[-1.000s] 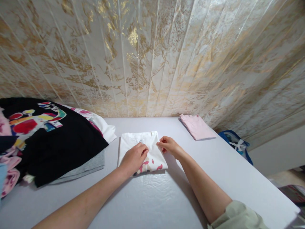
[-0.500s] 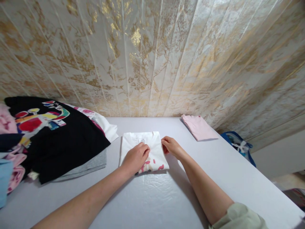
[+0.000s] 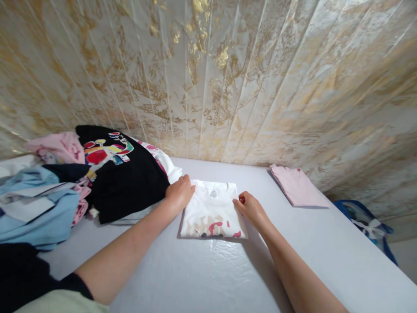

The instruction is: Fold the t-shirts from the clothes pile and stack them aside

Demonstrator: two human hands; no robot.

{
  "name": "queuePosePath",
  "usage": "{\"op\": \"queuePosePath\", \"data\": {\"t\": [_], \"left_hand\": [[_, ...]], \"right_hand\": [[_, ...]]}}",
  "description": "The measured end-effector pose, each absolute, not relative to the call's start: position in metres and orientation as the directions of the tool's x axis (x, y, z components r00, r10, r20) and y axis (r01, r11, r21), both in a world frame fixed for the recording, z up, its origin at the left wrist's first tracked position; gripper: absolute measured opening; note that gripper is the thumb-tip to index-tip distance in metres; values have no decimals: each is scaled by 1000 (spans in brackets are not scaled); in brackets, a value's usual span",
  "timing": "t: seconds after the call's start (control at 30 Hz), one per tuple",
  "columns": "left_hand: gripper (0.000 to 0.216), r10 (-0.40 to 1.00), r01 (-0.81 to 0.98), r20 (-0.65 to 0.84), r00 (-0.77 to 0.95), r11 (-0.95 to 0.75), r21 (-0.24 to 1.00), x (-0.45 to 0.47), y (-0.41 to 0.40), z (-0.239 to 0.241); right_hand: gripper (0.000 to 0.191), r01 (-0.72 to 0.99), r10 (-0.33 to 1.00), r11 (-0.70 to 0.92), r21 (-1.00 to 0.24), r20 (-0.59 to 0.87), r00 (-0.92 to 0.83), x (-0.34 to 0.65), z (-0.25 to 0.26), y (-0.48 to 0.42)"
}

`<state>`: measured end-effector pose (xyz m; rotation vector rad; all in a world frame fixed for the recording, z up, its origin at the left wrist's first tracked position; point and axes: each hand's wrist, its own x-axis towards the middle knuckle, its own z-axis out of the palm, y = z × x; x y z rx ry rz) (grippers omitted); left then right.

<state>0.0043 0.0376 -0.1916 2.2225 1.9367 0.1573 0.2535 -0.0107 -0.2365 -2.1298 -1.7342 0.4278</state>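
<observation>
A white T-shirt (image 3: pixel 208 208), folded into a neat rectangle, lies flat with its neckline at the far side and a red, beige and grey print near the front edge. At its far left corner, my left hand (image 3: pixel 180 192) is closed with the fingertips on the cloth. My right hand (image 3: pixel 250 206) pinches the right edge of the shirt, thumb and fingers together. The underside of the left hand's grip is hidden from view.
To the left, a heap holds a black T-shirt (image 3: pixel 130 187) with a colourful print, a light blue garment (image 3: pixel 35 213) and pink clothes (image 3: pixel 61 145). A folded pink garment (image 3: pixel 299 187) lies far right. Beyond the table edge (image 3: pixel 365 243) is a blue-trimmed bag (image 3: pixel 368 226).
My left hand has moved from on top of the shirt to its far left corner, uncovering the print and neck label. My right hand stays by the right edge. The view has shifted left.
</observation>
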Motion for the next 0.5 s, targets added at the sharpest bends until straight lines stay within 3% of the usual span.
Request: {"op": "queuePosePath", "data": {"t": [0.17, 0.37, 0.5], "left_hand": [[33, 980, 969, -123, 158, -129, 212, -9, 54, -204], [20, 975, 943, -43, 220, -201, 265, -1, 55, -214], [12, 971, 907, 13, 239, -228, 355, -1, 60, -220]], "right_hand": [[13, 860, 983, -177, -479, -43, 178, 252, -237, -8], [8, 810, 993, -65, -583, 43, 110, 251, -239, -10], [11, 735, 995, -72, -675, 6, 103, 250, -235, -13]]}}
